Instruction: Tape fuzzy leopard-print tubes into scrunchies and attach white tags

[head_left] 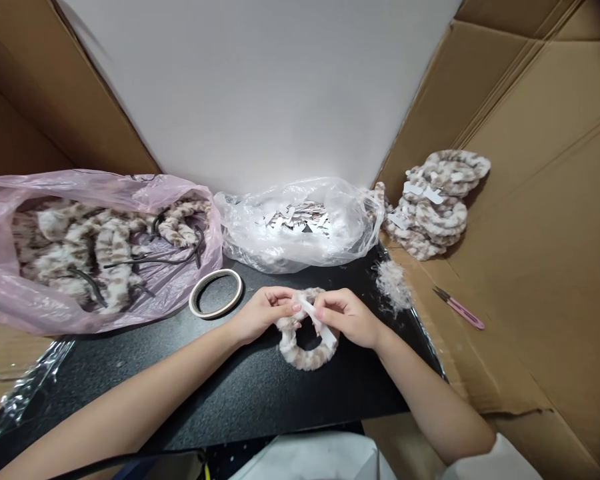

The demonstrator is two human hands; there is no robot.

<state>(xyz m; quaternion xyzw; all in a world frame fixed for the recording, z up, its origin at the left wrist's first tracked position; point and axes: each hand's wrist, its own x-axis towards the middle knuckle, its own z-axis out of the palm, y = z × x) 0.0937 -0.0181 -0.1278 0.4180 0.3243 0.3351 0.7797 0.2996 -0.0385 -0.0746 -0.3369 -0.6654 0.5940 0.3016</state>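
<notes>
A fluffy white-and-brown spotted ring, like a plush hair tie (pixel 307 359), lies on the black tabletop between my hands. My left hand (pixel 267 312) pinches the ring's upper left side between thumb and fingers. Closed in a pinch, my right hand (pixel 353 319) grips a narrow white strip (pixel 306 307) that crosses the top of the ring. On the ring's right side sits a small white tag (pixel 329 337). The fingertips partly cover the strip, so how it is joined to the ring cannot be made out.
A roll of tape (pixel 216 294) lies left of my hands. Behind it, a pink bag (pixel 190 310) holds spotted plush pieces. A clear bag (pixel 260 257) contains many white tags. Tagged plush rings (pixel 443 220) are piled at right, near fluff (pixel 393 285) and pink-handled snips (pixel 465 313). Cardboard walls surround the table.
</notes>
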